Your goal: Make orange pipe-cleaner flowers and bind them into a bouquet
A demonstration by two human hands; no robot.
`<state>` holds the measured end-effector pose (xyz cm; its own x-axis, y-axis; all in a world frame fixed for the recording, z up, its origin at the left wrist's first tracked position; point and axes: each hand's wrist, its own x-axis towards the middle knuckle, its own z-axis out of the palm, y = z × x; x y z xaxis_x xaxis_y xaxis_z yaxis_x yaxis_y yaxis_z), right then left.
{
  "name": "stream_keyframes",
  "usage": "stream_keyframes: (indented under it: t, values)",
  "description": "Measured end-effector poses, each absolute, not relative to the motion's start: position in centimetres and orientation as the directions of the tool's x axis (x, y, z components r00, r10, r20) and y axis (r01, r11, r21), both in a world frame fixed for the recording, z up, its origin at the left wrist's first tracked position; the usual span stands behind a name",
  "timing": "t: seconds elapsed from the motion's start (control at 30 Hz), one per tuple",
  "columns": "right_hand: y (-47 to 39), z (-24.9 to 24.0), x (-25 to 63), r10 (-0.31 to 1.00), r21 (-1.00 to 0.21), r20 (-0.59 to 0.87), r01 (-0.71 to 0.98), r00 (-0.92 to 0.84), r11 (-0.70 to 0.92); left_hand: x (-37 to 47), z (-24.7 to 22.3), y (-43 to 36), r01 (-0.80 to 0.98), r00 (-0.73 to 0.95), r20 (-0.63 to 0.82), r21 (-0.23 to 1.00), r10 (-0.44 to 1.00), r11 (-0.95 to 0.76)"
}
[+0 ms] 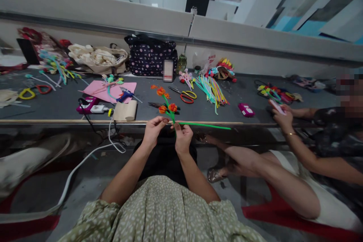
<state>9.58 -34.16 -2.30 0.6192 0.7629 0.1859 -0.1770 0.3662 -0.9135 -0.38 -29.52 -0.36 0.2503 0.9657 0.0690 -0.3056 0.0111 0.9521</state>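
In front of me is a pipe-cleaner flower [172, 108] with orange blossoms and a green stem. My right hand [183, 138] is closed on its stem, thumb uppermost. From beside those fingers a straight green pipe cleaner [210, 125] sticks out to the right, past the table edge. My left hand [154, 131] is closed in a pinch just left of the stem; whatever lies between its fingertips is too small to make out. Behind the blossoms, partly hidden, dark-handled pliers [154, 105] lie on the table. Scissors [185, 96] with red and yellow handles rest beyond.
The grey table [204, 111] carries a pipe-cleaner bundle [212, 90], pink paper [93, 90], a blue glue gun [124, 94], a cardboard roll [125, 110] and a magenta box [246, 110]. A white cable [85, 155] hangs at left. At right, a seated person holds a phone [277, 107].
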Motion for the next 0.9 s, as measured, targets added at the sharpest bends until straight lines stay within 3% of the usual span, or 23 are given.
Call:
stream_keyframes:
  t: [0.2, 0.47, 0.7, 0.9]
  values:
    - [-34.4, -2.2, 9.8, 0.71, -0.919, 0.353, 0.081, 0.609, 0.387, -0.3, -0.4, -30.0, -0.277, 0.232, 0.088, 0.961, 0.969, -0.021]
    - [-33.9, -2.8, 9.8, 0.587, -0.799, 0.601, 0.383, 0.543, 0.463, 0.7, 0.0, -30.0, -0.267, 0.198, 0.167, 0.957, 0.966, -0.111]
    - [-33.9, -3.3, 10.4, 0.654, -0.775, 0.625, 0.438, 0.426, 0.455, 1.1, 0.1, -29.8, -0.258, 0.111, 0.131, 0.961, 0.985, -0.098]
    - [-33.8, -3.3, 10.1, 0.637, -0.809, 0.588, 0.387, 0.499, 0.443, 0.8, 0.1, -29.6, -0.199, 0.098, 0.224, 0.959, 0.97, -0.201]
